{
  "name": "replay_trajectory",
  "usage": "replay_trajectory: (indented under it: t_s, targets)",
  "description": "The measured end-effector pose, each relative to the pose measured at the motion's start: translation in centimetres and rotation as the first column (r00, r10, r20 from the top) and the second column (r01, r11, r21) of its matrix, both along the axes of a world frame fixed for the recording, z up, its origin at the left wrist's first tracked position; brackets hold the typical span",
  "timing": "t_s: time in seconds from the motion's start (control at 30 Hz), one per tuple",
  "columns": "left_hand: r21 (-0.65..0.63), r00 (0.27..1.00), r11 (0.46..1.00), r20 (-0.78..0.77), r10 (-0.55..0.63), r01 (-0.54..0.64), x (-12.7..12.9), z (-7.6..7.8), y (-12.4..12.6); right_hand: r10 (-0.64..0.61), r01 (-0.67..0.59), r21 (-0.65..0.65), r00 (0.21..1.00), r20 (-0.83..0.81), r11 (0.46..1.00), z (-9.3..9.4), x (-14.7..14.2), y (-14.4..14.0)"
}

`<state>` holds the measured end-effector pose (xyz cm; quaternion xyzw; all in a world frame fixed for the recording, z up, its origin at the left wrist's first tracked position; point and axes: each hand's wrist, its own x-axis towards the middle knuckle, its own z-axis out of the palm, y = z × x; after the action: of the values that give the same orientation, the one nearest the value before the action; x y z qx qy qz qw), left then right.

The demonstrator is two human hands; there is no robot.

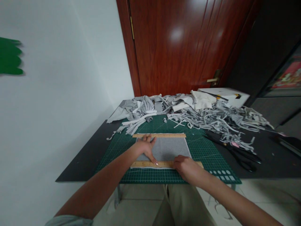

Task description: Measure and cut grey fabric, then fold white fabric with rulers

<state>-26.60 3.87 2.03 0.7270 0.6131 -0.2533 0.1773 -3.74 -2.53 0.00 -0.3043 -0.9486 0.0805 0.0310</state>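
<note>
A rectangle of grey fabric lies flat on the green cutting mat. One wooden ruler crosses its far edge, and a second wooden ruler runs along its near edge. My left hand is spread over the fabric's left side, fingertips at the far ruler and thumb on the near one. Curled fingers of my right hand rest at the near ruler, toward its right end. Whatever they grip, if anything, is hidden beneath the hand.
Grey fabric scraps and strips are heaped along the table's back. Black-handled scissors lie right of the mat. A white box stands behind the heap. The white wall borders the left side, and a wooden door rises behind.
</note>
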Motion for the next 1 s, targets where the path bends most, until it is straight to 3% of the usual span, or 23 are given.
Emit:
replay_trajectory:
  t_s: [0.2, 0.77, 1.0]
  targets:
    - [0.011, 1.0, 1.0, -0.014, 0.002, -0.002, -0.2, -0.3, 0.2, -0.015, 0.016, -0.038, 0.999, 0.045, 0.999, 0.6, 2.0, 0.4]
    - [0.035, 1.0, 0.999, -0.01, -0.001, 0.002, -0.1, -0.2, 0.3, -0.045, 0.041, 0.086, 0.998, 0.04, 0.995, -0.4, 6.4, 0.8]
    - [0.019, 0.999, 1.0, -0.042, -0.015, 0.016, -0.3, -0.6, 0.5, -0.103, 0.102, 0.022, 0.992, 0.077, 0.995, 0.7, 7.6, 0.4]
